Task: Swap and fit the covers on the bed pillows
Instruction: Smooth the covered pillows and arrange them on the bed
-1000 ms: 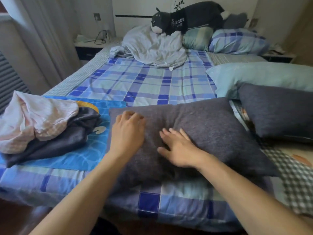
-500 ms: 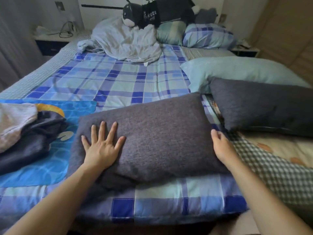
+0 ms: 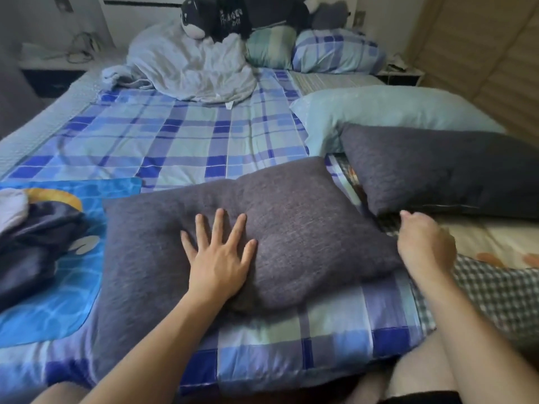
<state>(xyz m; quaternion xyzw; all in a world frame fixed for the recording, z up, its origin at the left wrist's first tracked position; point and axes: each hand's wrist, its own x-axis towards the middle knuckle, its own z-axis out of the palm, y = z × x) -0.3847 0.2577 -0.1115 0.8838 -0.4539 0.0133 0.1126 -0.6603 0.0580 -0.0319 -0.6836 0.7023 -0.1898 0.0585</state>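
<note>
1. Head view: a person's left hand presses flat on a grey-covered pillow that lies across the foot of a bed, on a blue plaid sheet. The fingers are straight and spread apart, palm down, and the cover dents under them.

2. Head view: the right hand sits at the pillow's right corner, seen from the back and blurred. Its fingers curl loosely downward; whether they grip the cover or merely touch it cannot be told.

3. Head view: a second grey pillow lies to the right, just beyond the first, its near edge showing a dark zip line. Behind it and touching it rests a pale teal pillow.

4. Head view: under the right forearm lie a gingham cloth and, beyond it, a cream fabric with orange patches.

5. Head view: at the left edge, a heap of dark blue fabric with a pale piece on top sits on a bright blue printed cloth, just beside the pressed pillow.

6. Head view: at the head of the bed, a crumpled pale sheet lies below a black plush toy, which rests on a striped teal pillow next to a plaid pillow.
</note>
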